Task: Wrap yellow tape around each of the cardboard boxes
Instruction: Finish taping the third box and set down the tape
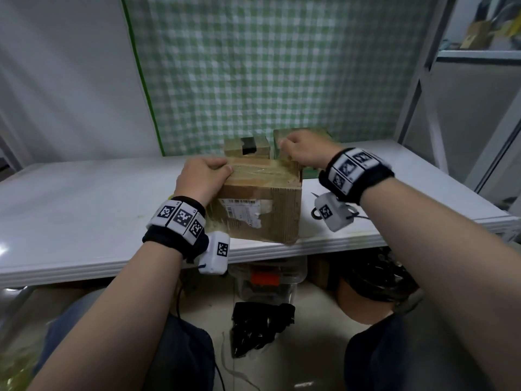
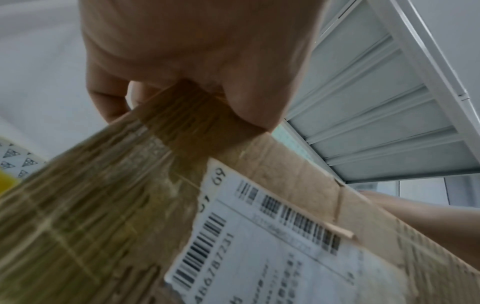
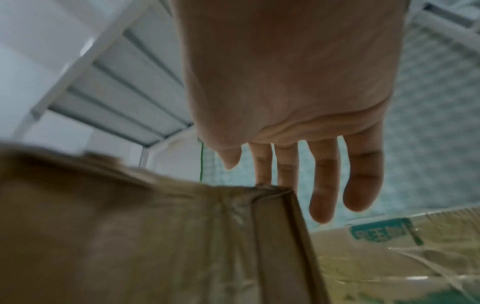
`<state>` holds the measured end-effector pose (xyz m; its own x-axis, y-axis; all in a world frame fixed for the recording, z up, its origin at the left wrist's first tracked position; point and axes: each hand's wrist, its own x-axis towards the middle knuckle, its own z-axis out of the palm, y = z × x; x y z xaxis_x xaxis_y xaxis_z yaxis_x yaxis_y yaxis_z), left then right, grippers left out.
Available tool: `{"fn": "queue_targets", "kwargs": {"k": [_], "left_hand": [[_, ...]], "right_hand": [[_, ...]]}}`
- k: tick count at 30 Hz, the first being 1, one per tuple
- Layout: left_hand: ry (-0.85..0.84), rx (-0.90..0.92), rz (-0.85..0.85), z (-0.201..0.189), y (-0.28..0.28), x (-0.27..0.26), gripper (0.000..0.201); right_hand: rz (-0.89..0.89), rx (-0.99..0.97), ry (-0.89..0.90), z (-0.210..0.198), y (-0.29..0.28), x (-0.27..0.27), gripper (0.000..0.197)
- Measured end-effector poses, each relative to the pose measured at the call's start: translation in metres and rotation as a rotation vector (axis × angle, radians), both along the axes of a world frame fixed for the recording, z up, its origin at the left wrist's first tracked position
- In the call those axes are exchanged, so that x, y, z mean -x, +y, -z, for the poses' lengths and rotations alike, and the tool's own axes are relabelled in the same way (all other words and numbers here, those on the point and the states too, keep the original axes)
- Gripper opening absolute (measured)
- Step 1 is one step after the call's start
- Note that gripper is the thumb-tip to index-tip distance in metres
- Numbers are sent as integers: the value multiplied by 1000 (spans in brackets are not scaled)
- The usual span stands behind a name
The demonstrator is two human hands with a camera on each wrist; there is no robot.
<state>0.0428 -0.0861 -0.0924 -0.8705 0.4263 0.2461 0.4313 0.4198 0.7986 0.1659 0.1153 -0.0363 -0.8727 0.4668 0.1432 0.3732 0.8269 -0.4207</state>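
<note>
three cardboard boxes sit on the white table [image 1: 84, 198]. the big box [image 1: 262, 210] is at the near edge, its long side running left to right, its shipping label [image 1: 245, 211] facing the person. yellow tape [image 1: 253, 167] lies across its top. the left hand [image 1: 201, 179] curls its fingers over the top left corner and grips it. the right hand [image 1: 306, 150] reaches the far right corner with fingers [image 3: 324, 185] straight and loose. two smaller boxes [image 1: 246, 146] stand just behind, at twelve and one o'clock.
</note>
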Motion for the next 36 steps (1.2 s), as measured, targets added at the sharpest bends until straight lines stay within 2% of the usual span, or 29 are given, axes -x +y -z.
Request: {"fn": "queue_targets", "kwargs": {"k": [3,8,11,15,20,29,36], "left_hand": [[-24,16,7,0,4,5,34],[-56,4,35,3,7,10,39],[-70,4,39,5,9,14,41],[-66,17,29,8,10,17,40],[-64,18,28,6,10,15,39],[-56,38,20,3,13,14,33],[-79,32,8,2,12,11,33]], "right_hand": [[-26,-114,-150,-4,9,27,59],[-30,-97,-280,16,13,55,64],[-36,-106,-305,18,9,54,66],[-106,-190,-340,17,-2,44,58],[-129,-270,-400,23,-20,31,64],[-230,-247,-320,28,-53,-16,69],[-295,-244,-231,31,-78,-46,63]]}}
